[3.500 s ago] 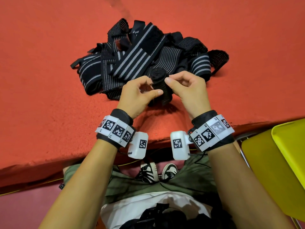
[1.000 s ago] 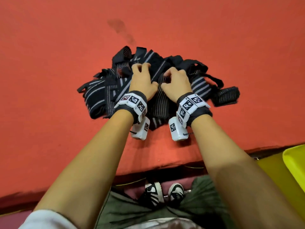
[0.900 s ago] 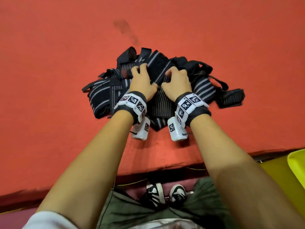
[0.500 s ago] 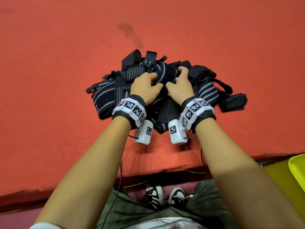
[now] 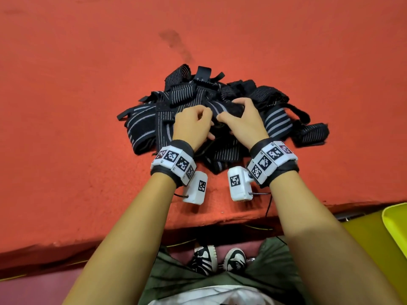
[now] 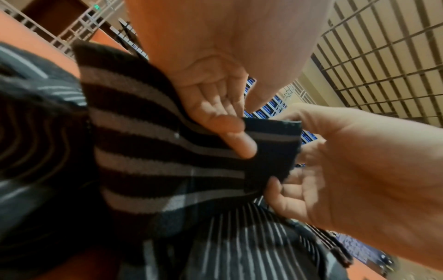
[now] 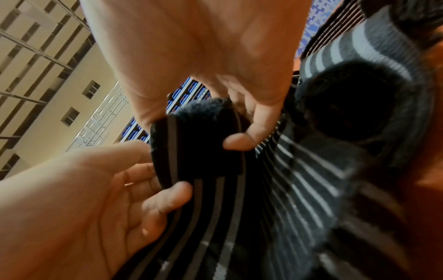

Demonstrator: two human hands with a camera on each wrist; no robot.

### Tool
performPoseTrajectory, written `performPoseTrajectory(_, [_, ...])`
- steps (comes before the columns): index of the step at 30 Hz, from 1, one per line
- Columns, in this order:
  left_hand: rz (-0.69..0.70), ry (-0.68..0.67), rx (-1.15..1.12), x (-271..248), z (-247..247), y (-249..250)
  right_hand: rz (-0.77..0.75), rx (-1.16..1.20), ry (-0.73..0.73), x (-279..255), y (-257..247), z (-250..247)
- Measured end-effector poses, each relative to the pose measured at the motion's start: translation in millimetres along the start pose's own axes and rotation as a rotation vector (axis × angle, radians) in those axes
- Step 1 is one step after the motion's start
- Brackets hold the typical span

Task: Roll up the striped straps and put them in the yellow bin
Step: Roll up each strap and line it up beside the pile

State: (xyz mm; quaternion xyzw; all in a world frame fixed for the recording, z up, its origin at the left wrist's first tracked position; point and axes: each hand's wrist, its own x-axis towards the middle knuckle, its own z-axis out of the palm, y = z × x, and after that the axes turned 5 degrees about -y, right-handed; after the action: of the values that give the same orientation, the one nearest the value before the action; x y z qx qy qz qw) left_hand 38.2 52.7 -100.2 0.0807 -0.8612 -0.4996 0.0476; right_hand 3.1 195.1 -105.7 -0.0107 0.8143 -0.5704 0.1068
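A heap of black straps with grey stripes (image 5: 141, 126) lies on the red table top. Both hands work over its middle. My left hand (image 5: 193, 126) pinches a wide-striped strap (image 5: 220, 107) with curled fingers (image 6: 236, 140). My right hand (image 5: 242, 124) grips the same strap's black fuzzy end (image 7: 199, 144) between thumb and fingers (image 7: 237, 142). The strap (image 6: 148, 144) hangs slightly raised between the two hands; its other end disappears into the heap. A corner of the yellow bin (image 5: 394, 219) shows at the lower right, below the table's edge.
The red table top (image 5: 66, 106) stretches wide around the heap, with a dark stain (image 5: 171, 38) behind it. Its front edge (image 5: 110, 234) runs just under my forearms. Below it are my lap and shoes (image 5: 218, 259).
Earlier both hands held a rolled strap near the table edge, then reached flat into the heap. Now they have drawn back a little and hold one wide-striped strap's end between them.
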Motion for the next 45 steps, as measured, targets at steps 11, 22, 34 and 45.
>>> performPoseTrajectory(11, [-0.022,-0.076,0.188,-5.2,-1.5,17.0,-0.108,-0.086,-0.133,-22.2,8.2,-1.7])
performPoseTrajectory(22, [0.078,-0.145,0.219,-17.5,-1.9,14.6,-0.101,-0.119,-0.127,-26.0,3.2,-16.2])
performPoseTrajectory(34, [0.024,-0.061,-0.065,-23.9,3.2,25.1,-0.227,-0.187,-0.093,-33.1,3.5,-27.5])
performPoseTrajectory(45, [0.043,-0.041,-0.074,-27.1,6.1,12.1,-0.167,0.083,-0.211,-41.2,-4.2,-32.6])
